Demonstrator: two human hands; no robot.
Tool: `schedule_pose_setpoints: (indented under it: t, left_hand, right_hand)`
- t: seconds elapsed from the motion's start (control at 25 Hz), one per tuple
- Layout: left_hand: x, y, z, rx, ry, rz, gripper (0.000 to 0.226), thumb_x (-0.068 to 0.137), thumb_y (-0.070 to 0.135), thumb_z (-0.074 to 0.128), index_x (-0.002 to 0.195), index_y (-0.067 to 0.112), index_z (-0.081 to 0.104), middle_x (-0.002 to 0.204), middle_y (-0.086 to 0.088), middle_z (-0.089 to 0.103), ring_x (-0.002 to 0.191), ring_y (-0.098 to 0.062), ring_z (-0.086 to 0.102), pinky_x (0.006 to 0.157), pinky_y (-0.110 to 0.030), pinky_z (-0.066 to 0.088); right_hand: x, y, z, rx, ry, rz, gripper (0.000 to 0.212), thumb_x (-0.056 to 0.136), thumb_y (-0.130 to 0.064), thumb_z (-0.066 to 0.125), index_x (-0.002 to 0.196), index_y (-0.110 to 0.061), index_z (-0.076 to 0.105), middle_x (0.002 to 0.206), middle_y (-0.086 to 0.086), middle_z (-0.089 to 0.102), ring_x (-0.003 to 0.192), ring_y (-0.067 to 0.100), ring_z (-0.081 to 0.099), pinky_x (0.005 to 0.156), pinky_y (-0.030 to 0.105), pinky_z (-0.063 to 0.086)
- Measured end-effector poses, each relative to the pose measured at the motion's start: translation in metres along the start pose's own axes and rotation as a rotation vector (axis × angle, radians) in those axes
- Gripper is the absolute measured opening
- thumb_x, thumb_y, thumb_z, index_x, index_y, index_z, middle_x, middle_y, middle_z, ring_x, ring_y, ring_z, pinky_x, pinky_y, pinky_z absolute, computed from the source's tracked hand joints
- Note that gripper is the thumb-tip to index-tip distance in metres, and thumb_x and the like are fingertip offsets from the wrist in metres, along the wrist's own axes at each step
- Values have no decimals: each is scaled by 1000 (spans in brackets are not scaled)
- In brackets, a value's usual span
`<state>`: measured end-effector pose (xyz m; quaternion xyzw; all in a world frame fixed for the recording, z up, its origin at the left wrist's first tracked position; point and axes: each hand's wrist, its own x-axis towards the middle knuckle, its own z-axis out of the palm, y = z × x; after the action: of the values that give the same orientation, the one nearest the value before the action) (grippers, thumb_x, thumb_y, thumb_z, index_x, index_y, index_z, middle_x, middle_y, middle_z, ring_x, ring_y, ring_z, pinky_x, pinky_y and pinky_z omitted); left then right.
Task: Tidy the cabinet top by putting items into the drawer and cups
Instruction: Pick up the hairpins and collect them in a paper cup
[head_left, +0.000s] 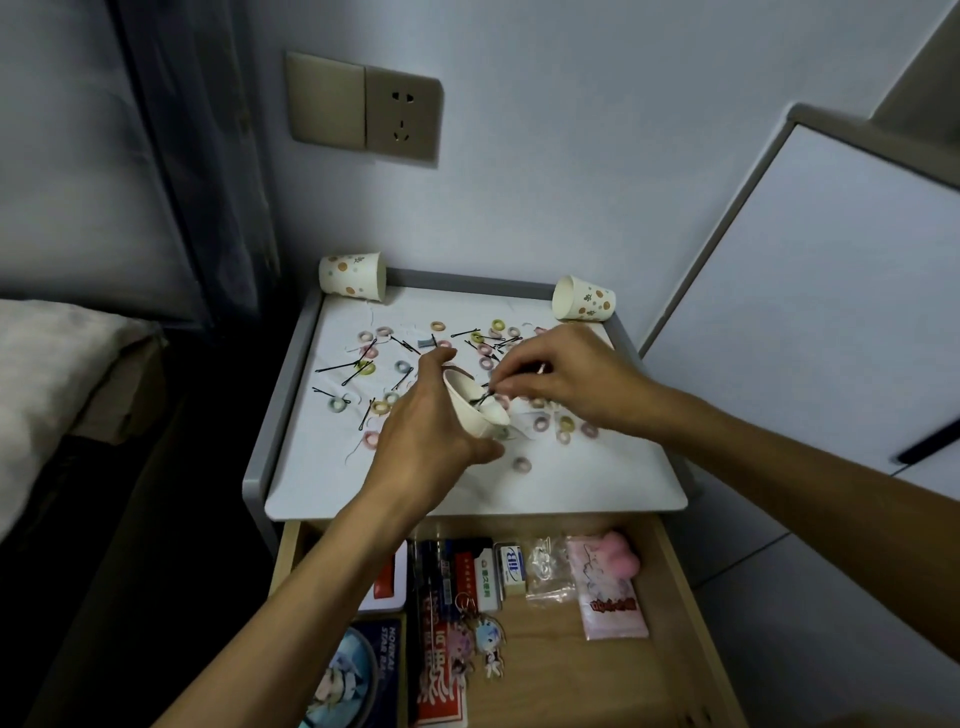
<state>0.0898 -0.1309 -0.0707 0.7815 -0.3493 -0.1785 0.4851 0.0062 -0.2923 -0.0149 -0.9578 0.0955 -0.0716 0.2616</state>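
over the middle of the white cabinet top, the left hand grips a paper cup, fingers curled round its wall, holding it tilted with its mouth turned toward the right hand. right at the cup's mouth, the right hand's fingertips pinch a few black hairpins, whose ends reach inside the rim. behind the cup and to its left, loose hairpins lie crossed among small pastel hair ties; more ties are scattered behind it, to its right beneath the right hand, and just in front of it. well behind the cup to the left, a spotted cup sits at the back corner by the wall. well behind it to the right, a second spotted cup lies on its side, mouth facing left. in front of the held cup and lower down, the wooden drawer stands open, holding small boxes, a clear bag, a pink packet and two keychain figures
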Motion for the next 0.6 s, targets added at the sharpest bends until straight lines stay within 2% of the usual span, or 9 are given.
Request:
schedule_pose_setpoints:
  t: [0.12, 0.2, 0.32, 0.48, 0.56, 0.6]
  left_hand:
    - [1, 0, 3, 4, -13, 15, 102, 62, 20, 90, 144, 28, 29, 117, 6, 56, 99, -18, 56, 70, -27, 41]
    - [1, 0, 3, 29, -3, 32, 100, 63, 20, 88, 144, 29, 29, 120, 7, 57, 99, -17, 55, 71, -26, 41]
    - [2, -1, 2, 62, 19, 52, 100, 62, 20, 88, 143, 30, 30, 123, 7, 57, 101, -16, 55, 74, -27, 43]
    - [3, -2, 1, 135, 32, 59, 104, 58, 31, 90, 142, 33, 29, 130, 7, 55, 111, -19, 55, 76, -30, 43]
    - [1, -2, 0, 191, 39, 52, 104, 57, 39, 90, 141, 32, 30, 129, 8, 55, 114, -19, 54, 75, -30, 40]
    - [1, -1, -1, 204, 41, 48, 103, 58, 41, 90, 141, 31, 30, 129, 7, 56, 113, -20, 54, 75, -31, 41]
  right_hand:
    - [0, 2, 12, -33, -86, -45, 12, 82, -17, 76, 93, -19, 78, 87, -7, 72, 79, 3, 63, 69, 13, 45]
    - [-1, 7, 17, 26, 10, -21, 14, 80, -17, 77, 94, -19, 77, 87, -8, 70, 78, 4, 62, 68, 13, 44]
    - [-4, 10, 22, 231, 116, 186, 15, 82, -14, 76, 97, -14, 74, 84, 0, 71, 71, 7, 65, 63, 15, 48]
    - [-5, 9, 34, 518, 23, 339, 13, 87, -4, 68, 99, 1, 70, 71, 10, 69, 52, 6, 61, 50, 16, 46]
    - [-4, 16, 31, 503, 1, 323, 11, 89, -6, 67, 97, -1, 71, 73, 11, 70, 54, 8, 63, 53, 18, 48]
    - [-2, 27, 26, 404, 15, 308, 10, 89, -8, 67, 97, -5, 72, 76, 9, 72, 58, 8, 64, 55, 17, 49]
